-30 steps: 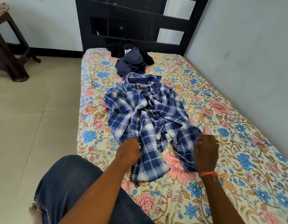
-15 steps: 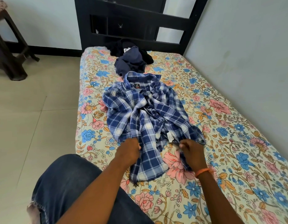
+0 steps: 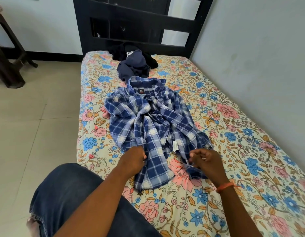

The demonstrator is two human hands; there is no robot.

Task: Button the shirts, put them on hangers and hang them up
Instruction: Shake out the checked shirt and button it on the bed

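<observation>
A blue and white checked shirt [image 3: 153, 124] lies crumpled and unbuttoned on the flowered bed [image 3: 242, 151], collar toward the headboard. My left hand [image 3: 133, 158] grips the hem of the shirt's left front panel. My right hand [image 3: 205, 160] has its fingers curled over the right front panel's lower edge and seems to pinch the cloth. A white care label [image 3: 175, 146] shows on the inside of the shirt between my hands. No hanger is in view.
A heap of dark navy and black clothes [image 3: 136, 64] lies by the black headboard [image 3: 139, 23]. A wall runs along the bed's right side. A dark wooden stool [image 3: 6, 53] stands on the tiled floor at left. My knee in jeans [image 3: 66, 194] is at the bed's edge.
My right hand has moved left and toward me along the shirt's lower edge, from the far right corner to near the middle. My left hand has held its grip.
</observation>
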